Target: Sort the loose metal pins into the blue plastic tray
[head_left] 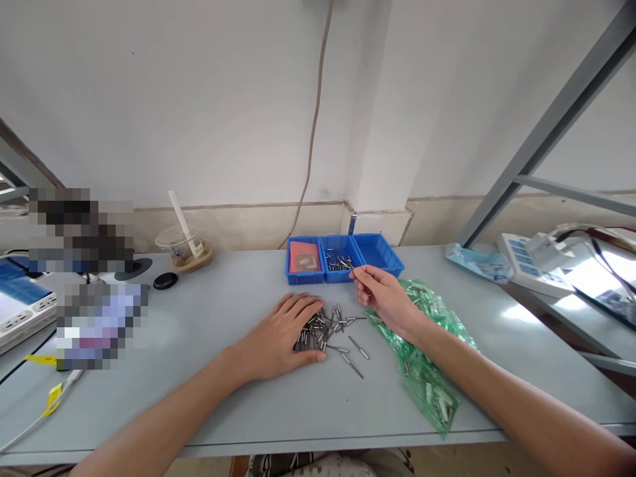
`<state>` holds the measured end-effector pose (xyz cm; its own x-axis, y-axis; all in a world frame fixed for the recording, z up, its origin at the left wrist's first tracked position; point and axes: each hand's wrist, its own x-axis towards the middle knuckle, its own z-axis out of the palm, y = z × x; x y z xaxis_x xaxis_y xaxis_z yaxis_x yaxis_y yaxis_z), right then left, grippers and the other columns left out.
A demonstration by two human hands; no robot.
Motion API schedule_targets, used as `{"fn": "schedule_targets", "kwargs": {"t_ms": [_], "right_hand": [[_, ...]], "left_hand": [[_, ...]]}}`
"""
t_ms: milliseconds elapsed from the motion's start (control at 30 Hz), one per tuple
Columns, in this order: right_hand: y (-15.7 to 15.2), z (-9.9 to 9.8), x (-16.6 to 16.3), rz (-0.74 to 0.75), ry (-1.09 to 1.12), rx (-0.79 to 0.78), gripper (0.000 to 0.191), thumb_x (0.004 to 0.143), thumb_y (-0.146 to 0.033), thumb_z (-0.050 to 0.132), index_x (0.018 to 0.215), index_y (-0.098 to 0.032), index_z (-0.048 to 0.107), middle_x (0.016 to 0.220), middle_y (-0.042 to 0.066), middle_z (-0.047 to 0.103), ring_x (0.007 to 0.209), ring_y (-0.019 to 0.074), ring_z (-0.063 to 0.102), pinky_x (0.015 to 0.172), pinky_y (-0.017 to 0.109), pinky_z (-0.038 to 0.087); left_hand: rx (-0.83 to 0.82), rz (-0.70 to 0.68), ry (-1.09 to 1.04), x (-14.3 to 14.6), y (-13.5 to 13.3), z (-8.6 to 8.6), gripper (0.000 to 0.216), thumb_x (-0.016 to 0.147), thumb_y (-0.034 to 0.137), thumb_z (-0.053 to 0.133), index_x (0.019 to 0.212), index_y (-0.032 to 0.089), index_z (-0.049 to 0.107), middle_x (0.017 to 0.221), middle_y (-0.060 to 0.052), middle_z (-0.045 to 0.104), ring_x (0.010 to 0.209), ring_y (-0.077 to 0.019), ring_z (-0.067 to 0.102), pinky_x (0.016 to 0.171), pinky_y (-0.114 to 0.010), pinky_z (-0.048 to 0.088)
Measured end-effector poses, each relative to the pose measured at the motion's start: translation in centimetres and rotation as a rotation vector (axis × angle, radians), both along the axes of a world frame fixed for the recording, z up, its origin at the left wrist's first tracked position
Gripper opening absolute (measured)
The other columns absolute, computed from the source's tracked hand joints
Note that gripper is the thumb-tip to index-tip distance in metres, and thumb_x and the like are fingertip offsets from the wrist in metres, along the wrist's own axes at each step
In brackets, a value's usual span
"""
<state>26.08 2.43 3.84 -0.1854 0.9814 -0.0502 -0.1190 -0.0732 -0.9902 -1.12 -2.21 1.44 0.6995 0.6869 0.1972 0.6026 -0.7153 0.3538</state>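
Cupping loose, slim silvery metal pins (318,328) on the grey tabletop (238,285), left hand (288,331) spreads wide, probably corralling them; right hand (381,291) pinches narrow by the middle blue plastic bin (338,277), can't tell if on a pin.

On the counter (223,411), a heap of pins (318,328) lay under the left grip (285,331) and to its right. Three trays (338,277) stood just beyond the right grip (380,291), more pins in the middle one. A bag (427,381) lay nearer, rightward; a cup (179,242) stood left of both grips.
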Motion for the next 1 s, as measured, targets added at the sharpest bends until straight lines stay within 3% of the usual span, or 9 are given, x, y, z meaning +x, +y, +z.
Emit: {"fn": "schedule_targets", "kwargs": {"t_ms": [167,267,367,467,633,833,1000], "right_hand": [[-0.1,0.2,0.1,-0.022,-0.011,0.072,0.041,0.092,-0.055,0.074,0.122,-0.028,0.070,0.098,0.001,0.063,0.068,0.0126,0.049,0.061,0.027,0.043],[-0.1,0.3,0.2,-0.027,-0.014,0.113,0.041,0.095,-0.055,0.070,0.126,-0.029,0.068,0.100,0.001,0.063,0.068,0.0125,0.048,0.064,0.028,0.044],[0.0,0.2,0.5,-0.033,-0.144,0.167,0.037,0.097,-0.055,0.066,0.122,-0.027,0.068,0.096,0.001,0.063,0.070,0.0139,0.050,0.067,0.030,0.044],[0.2,-0.2,0.8,-0.019,-0.438,0.289,0.030,0.097,-0.052,0.067,0.112,-0.026,0.070,0.094,0.002,0.065,0.076,0.0171,0.054,0.072,0.032,0.045],[0.1,-1.0,0.8,0.236,-0.821,0.423,0.024,0.086,-0.044,0.079,0.101,-0.026,0.073,0.095,0.003,0.071,0.087,0.0231,0.061,0.076,0.034,0.046],[-0.3,-1.1,0.3,0.310,-0.865,0.440,0.008,0.093,-0.032,0.069,0.090,-0.024,0.068,0.079,0.000,0.071,0.073,0.0201,0.061,0.069,0.032,0.042],[-0.4,-1.0,0.3,0.290,-0.886,0.470,0.010,0.094,-0.027,0.063,0.085,-0.024,0.065,0.075,-0.001,0.069,0.068,0.0191,0.059,0.068,0.032,0.041]], "left_hand": [[-0.001,0.000,-0.001,0.0,0.0,-0.1,0.086,0.098,0.073,0.056,0.166,0.027,0.029,0.166,-0.012,0.042,0.155,-0.0352,0.036,0.131,-0.059,0.022],[-0.004,0.002,0.001,0.0,0.0,0.0,0.087,0.098,0.074,0.056,0.166,0.026,0.029,0.166,-0.012,0.042,0.155,-0.0349,0.036,0.131,-0.058,0.022],[-0.009,0.004,0.000,0.0,0.0,0.1,0.087,0.098,0.074,0.055,0.166,0.026,0.029,0.166,-0.012,0.042,0.155,-0.0348,0.036,0.131,-0.058,0.022],[-0.014,0.008,0.015,0.0,0.0,0.1,0.087,0.098,0.075,0.054,0.165,0.026,0.029,0.167,-0.012,0.041,0.156,-0.0346,0.034,0.132,-0.059,0.021],[0.001,0.007,0.007,0.0,0.0,-0.1,0.088,0.097,0.074,0.056,0.166,0.026,0.029,0.166,-0.012,0.041,0.156,-0.0351,0.033,0.132,-0.059,0.021],[-0.001,0.010,0.003,0.0,0.0,0.1,0.088,0.096,0.074,0.057,0.165,0.026,0.030,0.166,-0.012,0.042,0.155,-0.0350,0.034,0.131,-0.058,0.024],[0.000,0.000,-0.014,0.0,0.0,0.2,0.089,0.096,0.075,0.057,0.165,0.026,0.030,0.166,-0.013,0.041,0.155,-0.0359,0.035,0.131,-0.060,0.023]]}}
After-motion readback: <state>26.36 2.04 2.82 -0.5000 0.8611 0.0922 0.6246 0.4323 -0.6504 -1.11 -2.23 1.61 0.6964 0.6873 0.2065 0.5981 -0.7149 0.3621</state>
